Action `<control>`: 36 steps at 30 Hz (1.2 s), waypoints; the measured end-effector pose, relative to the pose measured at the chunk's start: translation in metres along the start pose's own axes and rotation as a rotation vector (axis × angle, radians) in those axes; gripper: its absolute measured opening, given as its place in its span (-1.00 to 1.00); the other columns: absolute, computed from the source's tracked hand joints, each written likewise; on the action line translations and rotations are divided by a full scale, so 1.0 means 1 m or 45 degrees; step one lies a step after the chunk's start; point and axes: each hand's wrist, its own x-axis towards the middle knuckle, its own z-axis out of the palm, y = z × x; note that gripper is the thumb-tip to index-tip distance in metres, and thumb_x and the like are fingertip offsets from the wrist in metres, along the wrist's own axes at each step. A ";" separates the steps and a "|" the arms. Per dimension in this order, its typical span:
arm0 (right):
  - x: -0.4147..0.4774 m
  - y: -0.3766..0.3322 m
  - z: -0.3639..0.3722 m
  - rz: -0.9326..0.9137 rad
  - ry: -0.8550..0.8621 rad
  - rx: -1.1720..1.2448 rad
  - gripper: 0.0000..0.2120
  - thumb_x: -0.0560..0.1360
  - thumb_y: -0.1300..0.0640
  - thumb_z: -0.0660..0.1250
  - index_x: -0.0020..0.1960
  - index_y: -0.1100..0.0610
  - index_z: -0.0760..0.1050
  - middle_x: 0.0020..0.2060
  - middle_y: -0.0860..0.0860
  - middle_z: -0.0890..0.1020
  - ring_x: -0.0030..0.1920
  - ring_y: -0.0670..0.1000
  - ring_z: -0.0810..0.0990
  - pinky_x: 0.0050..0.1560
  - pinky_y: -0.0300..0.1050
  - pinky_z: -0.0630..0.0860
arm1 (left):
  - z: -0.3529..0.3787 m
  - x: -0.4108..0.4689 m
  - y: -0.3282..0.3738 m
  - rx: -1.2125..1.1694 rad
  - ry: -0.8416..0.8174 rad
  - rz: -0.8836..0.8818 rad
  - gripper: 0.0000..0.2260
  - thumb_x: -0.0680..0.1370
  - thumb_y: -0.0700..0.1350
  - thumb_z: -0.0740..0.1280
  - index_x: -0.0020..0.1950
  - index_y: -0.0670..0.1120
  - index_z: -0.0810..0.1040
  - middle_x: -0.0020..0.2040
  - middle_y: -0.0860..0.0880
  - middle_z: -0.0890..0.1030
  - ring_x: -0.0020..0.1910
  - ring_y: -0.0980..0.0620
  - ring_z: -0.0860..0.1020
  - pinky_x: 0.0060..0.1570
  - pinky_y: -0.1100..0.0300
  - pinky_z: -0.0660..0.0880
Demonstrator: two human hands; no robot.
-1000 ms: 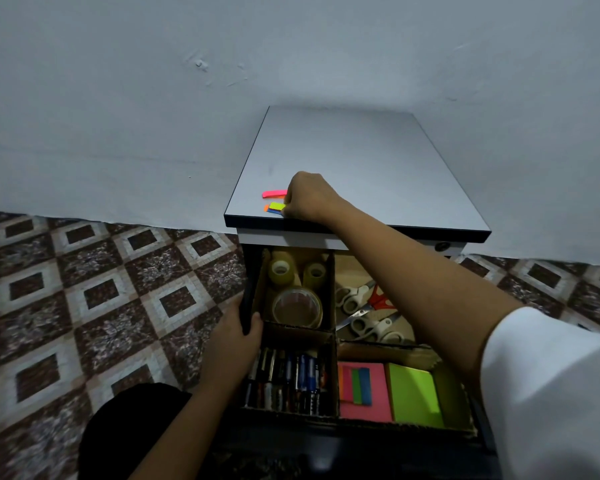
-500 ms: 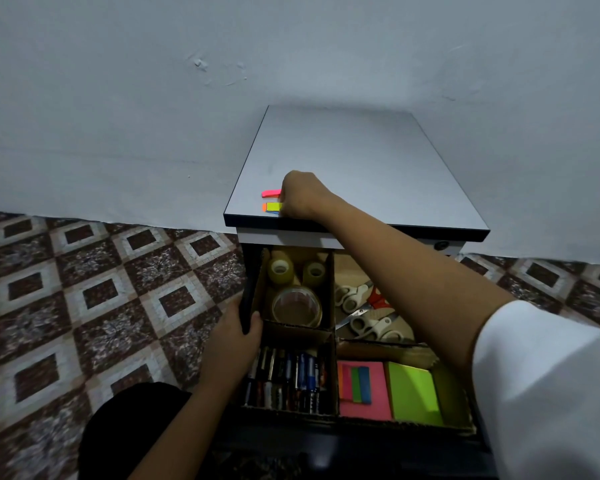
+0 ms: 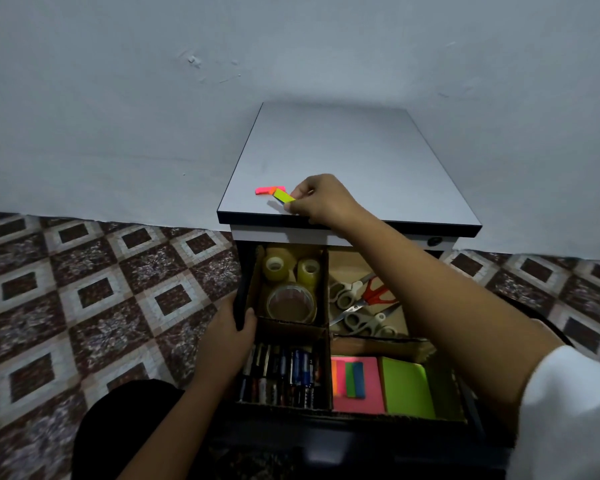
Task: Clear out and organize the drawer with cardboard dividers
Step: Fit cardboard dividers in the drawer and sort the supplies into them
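Here the drawer stands pulled out of a small cabinet, split by cardboard dividers into four compartments. The far left one holds tape rolls, the far right one scissors, the near left one batteries, and the near right one a pink sticky pad with coloured flag strips on it beside a green sticky pad.

The left hand grips the drawer's left wall, fingers curled round its edge. Above, the right hand reaches over the front left of the cabinet top; its fingers pinch a yellow-green flag strip, held tilted. Just beside that, a pink strip lies flat on the top. A white sleeve covers the right upper arm. Patterned floor tiles and a pale wall surround the cabinet.
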 end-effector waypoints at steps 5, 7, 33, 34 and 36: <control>-0.058 0.023 -0.024 0.076 0.019 0.270 -0.90 0.43 0.25 0.42 -0.10 0.16 0.51 -0.29 0.00 0.54 -0.27 -0.06 0.49 -0.24 -0.20 0.43 | 0.000 0.000 -0.001 -0.020 -0.001 -0.006 -0.61 0.61 0.01 0.17 0.42 -0.03 0.29 0.22 -0.09 0.54 0.12 -0.06 0.53 0.00 0.12 0.47; -0.083 0.042 -0.032 0.121 -0.006 0.298 -0.89 0.43 0.26 0.41 -0.08 0.16 0.51 -0.29 0.01 0.56 -0.29 -0.05 0.49 -0.28 -0.20 0.44 | 0.000 0.001 -0.001 -0.013 -0.008 -0.015 -0.60 0.61 0.01 0.16 0.43 -0.05 0.27 0.24 -0.10 0.52 0.16 -0.07 0.52 0.03 0.10 0.46; -0.178 0.160 0.015 0.662 0.051 -0.335 -0.80 0.42 0.16 0.43 -0.07 0.29 0.58 -0.12 0.15 0.64 -0.08 0.10 0.59 -0.16 -0.13 0.43 | 0.001 -0.002 0.003 0.009 -0.017 -0.053 -0.58 0.62 0.00 0.17 0.45 -0.07 0.25 0.26 -0.16 0.51 0.17 -0.16 0.51 -0.07 0.12 0.40; -0.178 0.160 0.016 0.660 0.058 -0.347 -0.80 0.42 0.17 0.42 -0.08 0.31 0.58 -0.12 0.18 0.65 -0.07 0.12 0.60 -0.13 -0.11 0.46 | 0.001 -0.002 0.003 0.009 -0.017 -0.056 -0.58 0.62 0.01 0.17 0.45 -0.07 0.25 0.26 -0.16 0.51 0.17 -0.16 0.51 -0.06 0.12 0.41; -0.176 0.161 0.020 0.654 0.065 -0.365 -0.81 0.41 0.17 0.42 -0.13 0.32 0.58 -0.18 0.21 0.65 -0.13 0.14 0.61 -0.14 -0.06 0.49 | 0.001 -0.002 0.003 0.012 -0.018 -0.062 -0.58 0.62 0.01 0.16 0.46 -0.07 0.24 0.26 -0.16 0.51 0.17 -0.16 0.51 -0.06 0.12 0.41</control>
